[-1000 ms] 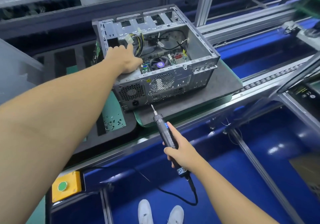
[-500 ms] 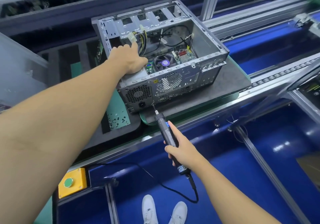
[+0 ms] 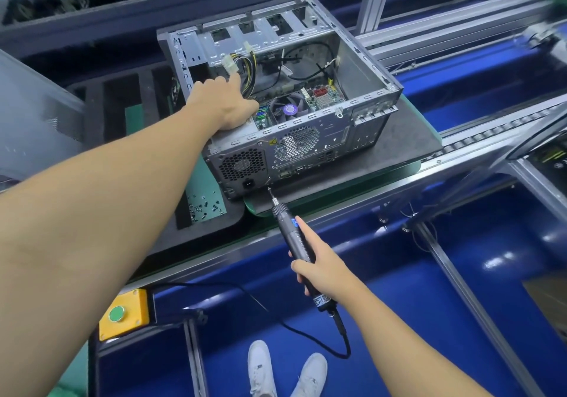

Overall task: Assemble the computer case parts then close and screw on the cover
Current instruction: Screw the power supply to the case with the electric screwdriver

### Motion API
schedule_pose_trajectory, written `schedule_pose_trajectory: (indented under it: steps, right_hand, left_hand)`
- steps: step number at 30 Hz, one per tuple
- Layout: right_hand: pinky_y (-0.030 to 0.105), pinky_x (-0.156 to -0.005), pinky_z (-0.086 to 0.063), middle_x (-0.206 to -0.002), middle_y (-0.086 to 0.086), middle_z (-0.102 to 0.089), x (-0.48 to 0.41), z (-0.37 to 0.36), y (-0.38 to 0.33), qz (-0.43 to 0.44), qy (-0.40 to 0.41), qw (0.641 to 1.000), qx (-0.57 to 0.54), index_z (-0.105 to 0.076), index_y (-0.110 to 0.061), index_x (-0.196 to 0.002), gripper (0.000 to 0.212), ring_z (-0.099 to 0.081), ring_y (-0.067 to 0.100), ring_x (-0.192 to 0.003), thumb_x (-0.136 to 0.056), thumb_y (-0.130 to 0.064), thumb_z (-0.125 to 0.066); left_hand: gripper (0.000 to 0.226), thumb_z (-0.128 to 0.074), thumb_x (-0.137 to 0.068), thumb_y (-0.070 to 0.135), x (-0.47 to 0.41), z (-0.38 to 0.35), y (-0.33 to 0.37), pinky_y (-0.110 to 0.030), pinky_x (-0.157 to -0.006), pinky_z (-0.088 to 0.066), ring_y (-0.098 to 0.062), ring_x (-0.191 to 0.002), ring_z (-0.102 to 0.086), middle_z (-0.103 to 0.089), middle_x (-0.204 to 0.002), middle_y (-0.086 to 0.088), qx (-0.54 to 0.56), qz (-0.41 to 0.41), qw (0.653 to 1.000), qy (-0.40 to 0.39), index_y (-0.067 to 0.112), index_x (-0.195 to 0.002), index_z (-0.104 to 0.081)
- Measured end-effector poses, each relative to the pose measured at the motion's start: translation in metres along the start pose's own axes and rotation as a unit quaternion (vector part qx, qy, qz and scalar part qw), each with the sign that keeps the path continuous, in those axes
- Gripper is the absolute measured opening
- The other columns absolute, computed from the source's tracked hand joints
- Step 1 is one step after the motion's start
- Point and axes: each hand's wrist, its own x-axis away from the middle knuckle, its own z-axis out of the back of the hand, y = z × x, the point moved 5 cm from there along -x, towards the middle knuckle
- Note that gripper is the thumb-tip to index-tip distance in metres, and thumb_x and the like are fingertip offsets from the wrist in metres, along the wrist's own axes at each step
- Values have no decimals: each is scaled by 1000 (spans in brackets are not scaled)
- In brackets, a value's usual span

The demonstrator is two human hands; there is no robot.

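An open grey computer case (image 3: 366,74) lies on its side on a dark mat (image 3: 408,148), rear panel facing me, with the motherboard, fan and cables showing inside. My left hand (image 3: 225,105) rests flat on the part at the case's left inner edge, fingers stretched toward a white connector (image 3: 228,65) with yellow and black wires. My right hand (image 3: 322,269) is shut on a black corded electric screwdriver (image 3: 291,237). Its bit tip touches the lower rear edge of the case next to the power socket (image 3: 249,184).
Several loose screws lie on a green pad (image 3: 205,204) in a black foam tray (image 3: 129,138) left of the case. A roller conveyor rail (image 3: 491,132) runs right. A yellow box with a green button (image 3: 122,315) sits below left. Aluminium frame bars cross the blue floor.
The screwdriver bit has moved up from just below the case to its lower rear edge. My left hand has stayed on the case's inner left edge while the view shifted slightly.
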Motion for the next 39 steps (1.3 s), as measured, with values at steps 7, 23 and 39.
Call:
schedule_pose_trajectory:
  steps: [7,23,39]
  right_hand:
    - [30,-59,-59,-117,0,-65,-7,2,-2,-2,4,1000,13,-17,-68,-150,90,-61,6,-65,-88,-15,-56]
    - [29,-68,-52,-124,-15,-47,0,-9,-11,25,32,989,145,5,-56,-157,94,-55,7,-82,-89,-26,-54]
    - [30,-57,-59,-115,2,-66,-3,1,-11,-8,33,999,26,-16,-64,-153,92,-58,11,-64,-89,-13,-59]
  left_hand:
    - [71,-34,-81,59,0,-1,-2,-49,-84,-34,-33,-89,-46,-56,-112,-20,9,5,1000,5,10,-133,-41]
    - [68,-34,-81,57,3,2,0,-49,-86,-34,-33,-88,-45,-57,-110,-19,20,15,1000,9,11,-130,-43]
    - [76,-31,-82,59,2,2,1,-49,-87,-34,-33,-88,-43,-57,-113,-20,11,9,1000,7,10,-139,-39]
